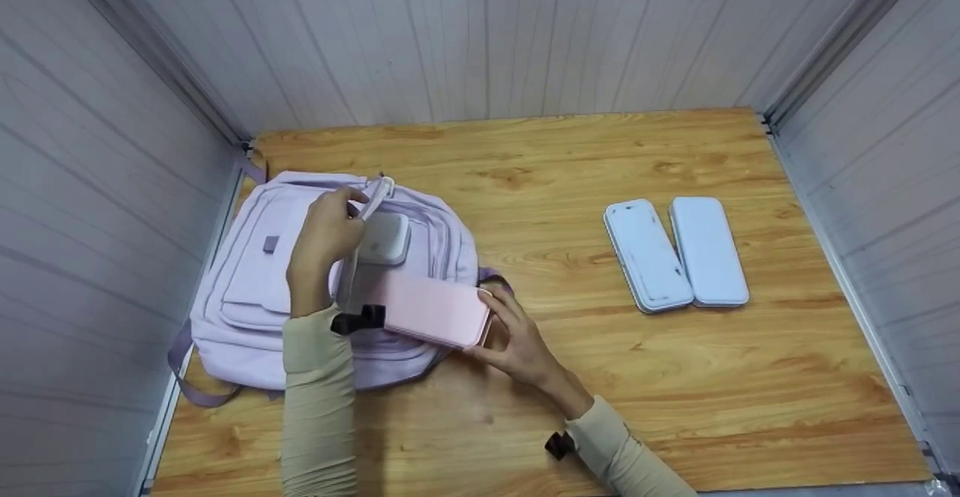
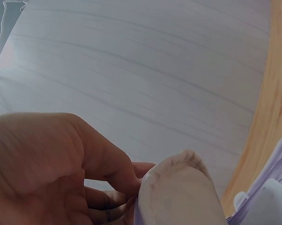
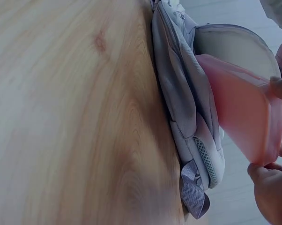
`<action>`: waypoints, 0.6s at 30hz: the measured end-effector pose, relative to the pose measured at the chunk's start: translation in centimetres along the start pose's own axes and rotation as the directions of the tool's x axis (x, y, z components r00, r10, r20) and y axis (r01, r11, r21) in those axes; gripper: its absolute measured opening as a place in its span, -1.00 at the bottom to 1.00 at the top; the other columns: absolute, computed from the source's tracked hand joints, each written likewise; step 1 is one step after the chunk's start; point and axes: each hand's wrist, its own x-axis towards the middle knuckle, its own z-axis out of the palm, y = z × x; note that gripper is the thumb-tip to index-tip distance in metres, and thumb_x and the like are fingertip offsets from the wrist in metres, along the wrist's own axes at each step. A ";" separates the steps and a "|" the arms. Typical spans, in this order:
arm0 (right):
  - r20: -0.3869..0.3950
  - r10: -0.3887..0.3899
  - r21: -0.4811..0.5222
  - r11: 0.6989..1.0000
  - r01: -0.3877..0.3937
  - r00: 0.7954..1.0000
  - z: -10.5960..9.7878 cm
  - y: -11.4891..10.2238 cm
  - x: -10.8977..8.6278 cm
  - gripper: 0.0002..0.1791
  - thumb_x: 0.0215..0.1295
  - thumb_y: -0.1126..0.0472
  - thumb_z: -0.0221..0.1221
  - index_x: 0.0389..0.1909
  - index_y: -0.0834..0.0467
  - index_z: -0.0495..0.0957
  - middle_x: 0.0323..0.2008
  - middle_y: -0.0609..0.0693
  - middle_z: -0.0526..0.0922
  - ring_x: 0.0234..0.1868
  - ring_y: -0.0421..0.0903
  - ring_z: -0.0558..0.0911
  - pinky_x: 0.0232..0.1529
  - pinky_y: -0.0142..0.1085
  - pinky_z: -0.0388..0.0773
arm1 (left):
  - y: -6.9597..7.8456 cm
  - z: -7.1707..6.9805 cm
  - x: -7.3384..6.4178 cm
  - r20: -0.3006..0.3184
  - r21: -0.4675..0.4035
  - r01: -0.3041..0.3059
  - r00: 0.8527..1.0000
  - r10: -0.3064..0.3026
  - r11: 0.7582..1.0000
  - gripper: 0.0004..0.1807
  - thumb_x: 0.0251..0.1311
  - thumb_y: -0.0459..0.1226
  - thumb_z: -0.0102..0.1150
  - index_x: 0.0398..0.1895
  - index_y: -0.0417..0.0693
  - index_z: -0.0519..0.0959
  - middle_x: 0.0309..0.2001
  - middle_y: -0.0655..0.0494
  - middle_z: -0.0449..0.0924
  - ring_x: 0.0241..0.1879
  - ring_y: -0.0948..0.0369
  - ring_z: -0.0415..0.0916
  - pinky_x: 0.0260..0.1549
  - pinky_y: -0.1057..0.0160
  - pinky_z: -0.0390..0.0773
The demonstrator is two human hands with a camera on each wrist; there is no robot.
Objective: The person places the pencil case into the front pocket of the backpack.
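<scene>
A lilac backpack (image 1: 251, 268) lies on the table with its front flap folded up. My left hand (image 1: 326, 231) pinches the edge of that flap (image 2: 178, 197), whose pale lining shows in the left wrist view. My right hand (image 1: 525, 343) grips the near end of a pink case (image 1: 439, 308), thumb on one side and fingers on the other. The far end of the pink case reaches into the bag's opening, partly hidden by the flap and left forearm. Inside the opening, a white rounded case (image 1: 386, 238) sits just beyond the pink one.
Two pale blue-white cases (image 1: 649, 257) (image 1: 709, 249) lie side by side on the right of the wooden table (image 1: 540, 182). Grey panel walls (image 1: 480, 40) enclose the back and sides. A purple strap (image 1: 202, 396) trails off the bag's lower left.
</scene>
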 end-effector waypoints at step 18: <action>0.006 0.072 0.082 0.994 -0.073 0.997 1.4 0.5 0.9 0.01 -0.08 0.19 0.46 0.36 0.39 0.12 0.28 0.30 0.26 0.32 0.13 0.31 0.32 -0.06 0.27 | 0.1 0.1 -0.1 0.008 -0.008 0.019 1.000 -0.019 1.000 -0.51 0.06 -0.47 -0.15 0.11 -0.32 0.48 -0.16 -0.25 0.55 -0.14 -0.05 0.44 -0.14 0.00 0.45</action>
